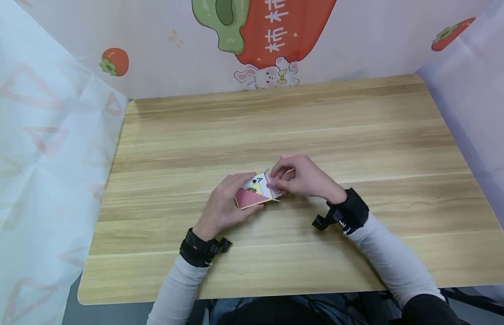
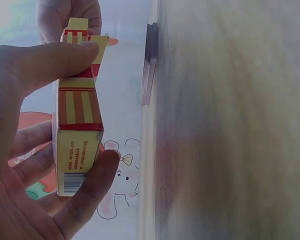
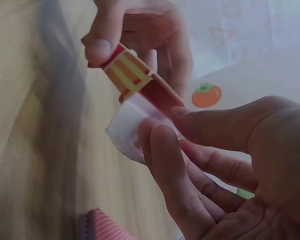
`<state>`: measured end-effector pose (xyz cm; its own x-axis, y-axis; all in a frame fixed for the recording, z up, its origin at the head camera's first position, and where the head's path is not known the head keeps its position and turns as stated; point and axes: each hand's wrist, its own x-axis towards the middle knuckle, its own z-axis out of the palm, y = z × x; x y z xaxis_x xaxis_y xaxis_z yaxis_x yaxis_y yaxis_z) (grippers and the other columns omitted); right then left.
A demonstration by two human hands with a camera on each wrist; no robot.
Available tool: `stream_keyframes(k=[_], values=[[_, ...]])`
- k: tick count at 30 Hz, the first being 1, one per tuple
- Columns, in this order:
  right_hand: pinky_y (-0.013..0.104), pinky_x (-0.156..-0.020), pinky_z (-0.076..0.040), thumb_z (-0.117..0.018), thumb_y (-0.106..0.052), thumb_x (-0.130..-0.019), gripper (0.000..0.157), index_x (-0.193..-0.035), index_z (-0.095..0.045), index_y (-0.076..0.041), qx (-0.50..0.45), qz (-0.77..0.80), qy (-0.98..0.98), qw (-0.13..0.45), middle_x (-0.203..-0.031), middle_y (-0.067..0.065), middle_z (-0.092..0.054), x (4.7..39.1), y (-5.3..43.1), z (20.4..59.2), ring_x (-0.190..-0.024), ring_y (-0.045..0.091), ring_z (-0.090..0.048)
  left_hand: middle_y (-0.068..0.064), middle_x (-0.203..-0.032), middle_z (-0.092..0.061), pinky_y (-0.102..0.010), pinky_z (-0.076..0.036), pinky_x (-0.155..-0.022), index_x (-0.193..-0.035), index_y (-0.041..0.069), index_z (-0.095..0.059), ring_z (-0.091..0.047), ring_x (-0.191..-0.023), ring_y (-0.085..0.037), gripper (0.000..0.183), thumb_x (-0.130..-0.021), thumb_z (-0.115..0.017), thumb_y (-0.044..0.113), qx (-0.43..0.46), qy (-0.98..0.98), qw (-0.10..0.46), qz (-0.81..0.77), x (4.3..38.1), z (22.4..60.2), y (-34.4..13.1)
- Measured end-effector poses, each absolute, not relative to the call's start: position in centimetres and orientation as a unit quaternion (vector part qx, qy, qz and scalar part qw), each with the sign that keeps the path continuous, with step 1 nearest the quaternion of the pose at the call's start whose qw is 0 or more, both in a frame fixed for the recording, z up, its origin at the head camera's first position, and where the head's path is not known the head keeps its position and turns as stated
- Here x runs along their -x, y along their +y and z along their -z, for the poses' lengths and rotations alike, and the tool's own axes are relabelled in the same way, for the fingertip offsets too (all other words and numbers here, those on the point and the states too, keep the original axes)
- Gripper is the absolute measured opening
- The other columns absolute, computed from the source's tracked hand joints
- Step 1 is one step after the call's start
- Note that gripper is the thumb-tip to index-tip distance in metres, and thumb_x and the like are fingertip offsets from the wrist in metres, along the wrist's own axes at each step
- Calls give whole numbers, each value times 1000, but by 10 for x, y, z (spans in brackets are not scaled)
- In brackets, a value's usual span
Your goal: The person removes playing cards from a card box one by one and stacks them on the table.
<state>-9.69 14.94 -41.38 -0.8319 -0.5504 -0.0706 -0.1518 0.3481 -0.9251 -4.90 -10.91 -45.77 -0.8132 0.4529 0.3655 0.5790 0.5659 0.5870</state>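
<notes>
Gripping a playing-card box point(image 1: 255, 193) above the middle of the wooden table point(image 1: 357, 135), the left hand point(image 1: 225, 205) wraps thumb and fingers round its body. Right hand point(image 1: 304, 178): fingertips pinched at the box's open flap end. Stack of red-backed cards point(image 1: 287, 157): flat on the table, just behind the right hand.

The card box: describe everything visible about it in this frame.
The card box is a small cardboard playing-card carton with a red patterned face, an ace of spades panel, red-and-yellow striped sides and a barcode on its end. The left hand grips it above the wooden table, thumb on one side and fingers on the other. Its end flap is open, and the right hand pinches the pale flap there.
</notes>
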Motion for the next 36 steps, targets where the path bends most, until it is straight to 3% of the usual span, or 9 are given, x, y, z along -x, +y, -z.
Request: stream_keyframes(k=[21,26,32,36], values=[[29,-71,-60,-81,-3,-82,19,-96,-69,-2,229,526,801,172,-91,9,-69,92,143,422,-78,20,-67,-7,-131,-68,-38,-56,-85,-140,10,-61,-63,-111,-19,78,-72,-92,33,307,-875,94,363,48,456,-108],[31,-72,-60,-81,-5,-84,17,-95,-68,-3,211,528,798,201,-91,9,-69,95,145,421,-79,20,-70,-7,-131,-68,-38,-56,-84,-140,9,-61,-63,-111,-20,78,-72,-92,33,301,-880,94,356,47,456,-108],[42,-68,-61,-77,-8,-89,15,-98,-67,-1,163,544,779,267,-89,15,-69,98,149,417,-72,28,-75,-6,-132,-68,-38,-56,-84,-140,9,-61,-63,-111,-19,78,-72,-92,33,293,-883,98,352,48,456,-109],[48,-69,-61,-74,-8,-91,14,-100,-67,0,153,532,786,275,-87,14,-72,101,153,414,-69,28,-74,-5,-131,-68,-38,-56,-84,-139,10,-62,-63,-110,-19,77,-72,-92,35,284,-887,100,350,49,457,-110]])
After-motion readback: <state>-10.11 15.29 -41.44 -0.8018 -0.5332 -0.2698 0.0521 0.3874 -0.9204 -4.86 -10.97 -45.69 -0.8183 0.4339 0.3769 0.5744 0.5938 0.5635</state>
